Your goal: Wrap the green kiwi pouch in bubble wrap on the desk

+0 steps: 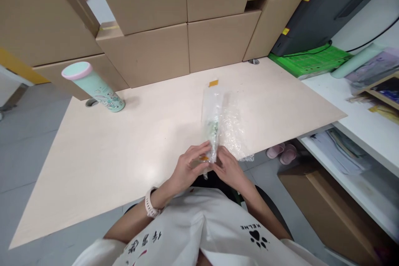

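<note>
**Both hands pinch a clear packet at the surface's near edge**

The fingers (204, 148) of the left hand (188, 166) and of the right hand (229, 167) are closed on the near end of a long, narrow clear plastic packet (212, 116), glossy and crinkled, with something green seen inside. The hands are curled inward, thumbs meeting; a pale watch (150, 203) is worn on the left wrist. The packet is laid toward 12 o'clock on the pale, smooth surface (124, 149), beside a sheet of bubble wrap (233, 133) at 1 o'clock. A mint cylindrical tumbler (93, 86) with a pink lid is stood at 10 o'clock, before matte cardboard boxes (156, 29).
</note>
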The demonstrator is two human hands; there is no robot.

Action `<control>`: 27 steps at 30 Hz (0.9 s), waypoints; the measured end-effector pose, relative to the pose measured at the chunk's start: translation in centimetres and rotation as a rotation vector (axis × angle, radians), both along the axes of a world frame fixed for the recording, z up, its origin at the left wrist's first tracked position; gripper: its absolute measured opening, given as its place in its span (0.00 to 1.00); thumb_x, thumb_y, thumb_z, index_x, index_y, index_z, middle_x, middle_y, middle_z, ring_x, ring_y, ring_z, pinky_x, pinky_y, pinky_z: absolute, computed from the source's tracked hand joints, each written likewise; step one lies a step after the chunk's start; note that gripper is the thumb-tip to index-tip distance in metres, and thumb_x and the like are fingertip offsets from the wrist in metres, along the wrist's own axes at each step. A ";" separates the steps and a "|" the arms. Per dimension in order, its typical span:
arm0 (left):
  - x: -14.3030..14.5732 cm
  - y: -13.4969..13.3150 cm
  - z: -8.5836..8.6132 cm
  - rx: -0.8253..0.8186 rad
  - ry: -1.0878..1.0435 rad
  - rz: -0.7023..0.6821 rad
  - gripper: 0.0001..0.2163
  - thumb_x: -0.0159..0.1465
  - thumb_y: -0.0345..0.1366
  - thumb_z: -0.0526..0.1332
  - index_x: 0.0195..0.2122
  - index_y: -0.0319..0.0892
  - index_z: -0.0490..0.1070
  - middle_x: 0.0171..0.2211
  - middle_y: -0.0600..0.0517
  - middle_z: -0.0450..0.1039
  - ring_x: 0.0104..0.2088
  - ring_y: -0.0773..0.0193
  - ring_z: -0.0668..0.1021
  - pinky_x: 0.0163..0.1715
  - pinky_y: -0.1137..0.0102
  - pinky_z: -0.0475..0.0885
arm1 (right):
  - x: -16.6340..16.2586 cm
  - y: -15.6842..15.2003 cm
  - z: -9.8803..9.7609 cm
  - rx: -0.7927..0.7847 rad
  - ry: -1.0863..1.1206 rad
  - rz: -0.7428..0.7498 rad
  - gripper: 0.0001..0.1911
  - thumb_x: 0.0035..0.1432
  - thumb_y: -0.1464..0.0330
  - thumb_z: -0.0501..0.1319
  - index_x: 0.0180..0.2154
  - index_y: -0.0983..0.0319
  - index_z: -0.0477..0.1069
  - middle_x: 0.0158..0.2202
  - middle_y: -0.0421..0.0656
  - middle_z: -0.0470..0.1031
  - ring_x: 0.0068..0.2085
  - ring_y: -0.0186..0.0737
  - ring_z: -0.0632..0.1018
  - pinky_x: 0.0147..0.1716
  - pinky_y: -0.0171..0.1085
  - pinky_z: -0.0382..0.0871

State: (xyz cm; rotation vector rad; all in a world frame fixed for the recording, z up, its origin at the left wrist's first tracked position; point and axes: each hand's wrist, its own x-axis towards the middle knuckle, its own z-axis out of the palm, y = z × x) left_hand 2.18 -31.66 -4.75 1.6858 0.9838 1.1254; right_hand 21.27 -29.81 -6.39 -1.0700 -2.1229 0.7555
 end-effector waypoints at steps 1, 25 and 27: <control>0.5 0.6 0.0 0.109 0.093 -0.030 0.20 0.69 0.35 0.61 0.62 0.51 0.69 0.62 0.45 0.70 0.57 0.54 0.74 0.54 0.56 0.74 | 0.3 -0.1 -0.2 0.017 -0.005 -0.016 0.13 0.66 0.69 0.56 0.50 0.58 0.73 0.48 0.49 0.77 0.50 0.50 0.76 0.47 0.49 0.75; 5.5 4.4 -1.0 0.447 0.838 -0.024 0.07 0.71 0.32 0.56 0.46 0.41 0.72 0.42 0.46 0.73 0.38 0.59 0.75 0.35 0.66 0.76 | -0.7 -3.6 -2.8 0.522 -0.090 -0.250 0.11 0.63 0.78 0.57 0.31 0.63 0.75 0.31 0.47 0.79 0.37 0.44 0.77 0.41 0.40 0.75; 6.1 4.6 -0.6 0.378 0.903 -0.054 0.06 0.70 0.32 0.57 0.45 0.42 0.73 0.41 0.47 0.73 0.38 0.59 0.75 0.35 0.67 0.75 | -0.6 -3.5 -2.9 0.533 -0.089 -0.255 0.11 0.62 0.78 0.58 0.30 0.62 0.75 0.29 0.45 0.79 0.35 0.43 0.78 0.39 0.40 0.75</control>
